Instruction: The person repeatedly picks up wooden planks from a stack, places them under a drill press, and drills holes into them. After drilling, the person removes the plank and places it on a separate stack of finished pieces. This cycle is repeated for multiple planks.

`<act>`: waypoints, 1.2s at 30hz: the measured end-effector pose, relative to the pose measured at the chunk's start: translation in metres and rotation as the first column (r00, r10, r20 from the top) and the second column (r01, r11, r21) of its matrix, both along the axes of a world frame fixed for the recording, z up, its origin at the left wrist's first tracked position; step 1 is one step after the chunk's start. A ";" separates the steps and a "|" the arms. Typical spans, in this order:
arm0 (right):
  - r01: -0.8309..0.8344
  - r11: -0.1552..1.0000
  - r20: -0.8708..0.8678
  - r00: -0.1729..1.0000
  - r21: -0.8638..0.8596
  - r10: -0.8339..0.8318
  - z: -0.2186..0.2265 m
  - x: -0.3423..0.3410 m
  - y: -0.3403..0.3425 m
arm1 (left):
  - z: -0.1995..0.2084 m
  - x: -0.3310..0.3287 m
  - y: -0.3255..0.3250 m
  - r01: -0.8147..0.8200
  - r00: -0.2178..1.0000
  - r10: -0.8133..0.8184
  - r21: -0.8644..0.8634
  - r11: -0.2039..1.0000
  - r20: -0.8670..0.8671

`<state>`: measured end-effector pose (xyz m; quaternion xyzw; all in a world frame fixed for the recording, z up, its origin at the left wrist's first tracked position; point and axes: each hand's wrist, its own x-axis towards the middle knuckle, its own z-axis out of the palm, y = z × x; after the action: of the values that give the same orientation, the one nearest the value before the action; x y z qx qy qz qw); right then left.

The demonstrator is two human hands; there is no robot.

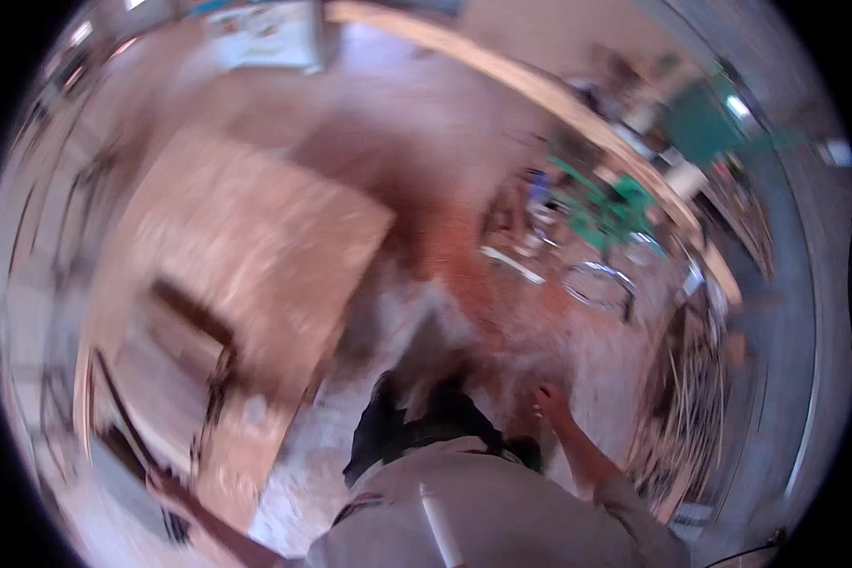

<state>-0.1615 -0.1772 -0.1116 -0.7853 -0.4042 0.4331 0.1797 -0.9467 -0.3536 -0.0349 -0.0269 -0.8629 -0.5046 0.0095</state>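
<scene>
- I see a badly blurred view looking down at a sawdust-strewn floor (pixel 502 312).
- My right hand (pixel 551 402) hangs over the floor, empty as far as I can tell.
- My left hand (pixel 166 488) reaches beside a tilted plywood board (pixel 256 246).
- Green pieces (pixel 615 213) lie near a long wooden plank (pixel 540 90).

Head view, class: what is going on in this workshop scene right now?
The picture is heavily motion-blurred. A person in a light shirt stands over a dusty floor. The right hand hangs free and seems to hold nothing. The left hand is low by a wooden frame, next to a large wooden board; whether it grips anything cannot be told. Green equipment and round metal hoops lie further off.
</scene>
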 end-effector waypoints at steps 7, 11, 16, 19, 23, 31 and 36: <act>-0.090 0.995 0.064 0.994 -0.049 0.093 -0.014 0.058 0.030 | 0.117 0.141 0.218 0.564 0.814 -0.550 0.027 0.825 -0.184; 0.192 0.981 -0.002 0.981 -0.034 -0.192 -0.025 0.120 0.037 | 0.134 0.248 0.350 0.632 0.764 -0.630 0.355 0.689 -0.137; 0.543 0.832 -0.335 0.768 -0.113 -0.546 -0.022 0.203 0.015 | 0.122 0.374 0.491 0.630 0.548 -0.837 0.658 0.411 -0.002; 0.663 0.730 -0.412 0.626 -0.166 -0.662 -0.010 0.228 0.007 | 0.115 0.444 0.565 0.607 0.391 -0.920 0.744 0.278 0.024; 0.791 0.574 -0.356 0.485 -0.210 -0.798 -0.003 0.221 -0.003 | 0.111 0.530 0.652 0.550 0.263 -0.949 0.782 0.294 0.172; 0.861 0.463 -0.201 0.425 -0.210 -0.882 -0.019 0.183 -0.011 | 0.082 0.647 0.818 0.539 -0.027 -0.993 0.838 0.084 0.116; 0.891 0.417 -0.136 0.397 -0.179 -0.908 -0.010 0.172 0.019 | 0.049 0.686 0.900 0.581 -0.107 -0.979 0.810 0.078 0.171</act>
<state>0.0106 -0.1580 -0.1212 -0.8341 0.1215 0.3640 0.3961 -0.2605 0.5466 0.0138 -0.3590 -0.3937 -0.5462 -0.6464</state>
